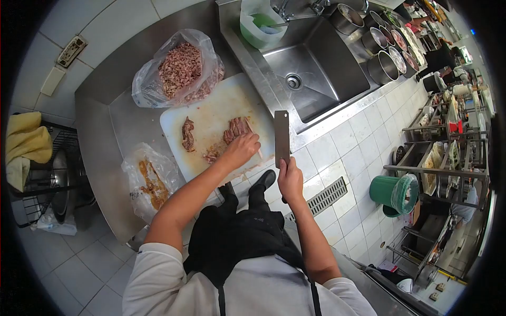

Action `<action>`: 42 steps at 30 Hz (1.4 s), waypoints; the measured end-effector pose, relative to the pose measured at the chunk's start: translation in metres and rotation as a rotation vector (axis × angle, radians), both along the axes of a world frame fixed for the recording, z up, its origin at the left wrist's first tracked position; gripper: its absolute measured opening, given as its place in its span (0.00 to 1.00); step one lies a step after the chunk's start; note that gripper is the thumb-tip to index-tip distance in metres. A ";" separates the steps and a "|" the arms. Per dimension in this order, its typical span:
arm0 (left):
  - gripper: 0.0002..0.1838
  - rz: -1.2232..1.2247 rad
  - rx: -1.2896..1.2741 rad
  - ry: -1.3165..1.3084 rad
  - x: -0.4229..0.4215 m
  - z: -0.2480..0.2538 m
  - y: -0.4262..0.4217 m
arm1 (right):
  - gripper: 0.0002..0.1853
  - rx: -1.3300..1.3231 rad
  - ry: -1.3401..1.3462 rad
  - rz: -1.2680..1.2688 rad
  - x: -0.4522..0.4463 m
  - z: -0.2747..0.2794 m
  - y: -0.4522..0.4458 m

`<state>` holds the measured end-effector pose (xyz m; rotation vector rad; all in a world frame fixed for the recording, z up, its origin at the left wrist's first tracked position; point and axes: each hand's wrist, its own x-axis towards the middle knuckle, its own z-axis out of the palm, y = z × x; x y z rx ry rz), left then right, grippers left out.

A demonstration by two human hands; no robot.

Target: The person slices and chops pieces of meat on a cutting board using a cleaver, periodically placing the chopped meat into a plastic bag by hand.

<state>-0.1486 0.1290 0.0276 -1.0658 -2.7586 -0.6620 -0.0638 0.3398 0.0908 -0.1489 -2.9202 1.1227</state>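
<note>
My right hand (290, 181) is closed round the handle of a cleaver (282, 134), whose broad blade points up and away beside the cutting board's right edge. On the white cutting board (211, 97), my left hand (243, 151) has its bent fingers on a chunk of cooked-looking meat (236, 128), holding its near side. Small chopped bits (213, 152) lie by that hand. A darker strip of meat (188, 134) rests apart on the board's left. Behind the board stands an open plastic bag (182, 71) full of diced meat.
A stained plastic bag (150, 181) lies left of the board on the steel counter (118, 124). To the right is a steel sink (316, 68), with a green-tinted container (262, 29) at its rim. Several metal pots (382, 68) line the counter beyond. A green bin (387, 194) stands on the floor.
</note>
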 end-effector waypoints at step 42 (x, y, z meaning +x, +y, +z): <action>0.34 0.658 -0.002 -0.087 0.018 -0.024 0.006 | 0.08 0.211 -0.010 0.282 -0.068 -0.054 -0.087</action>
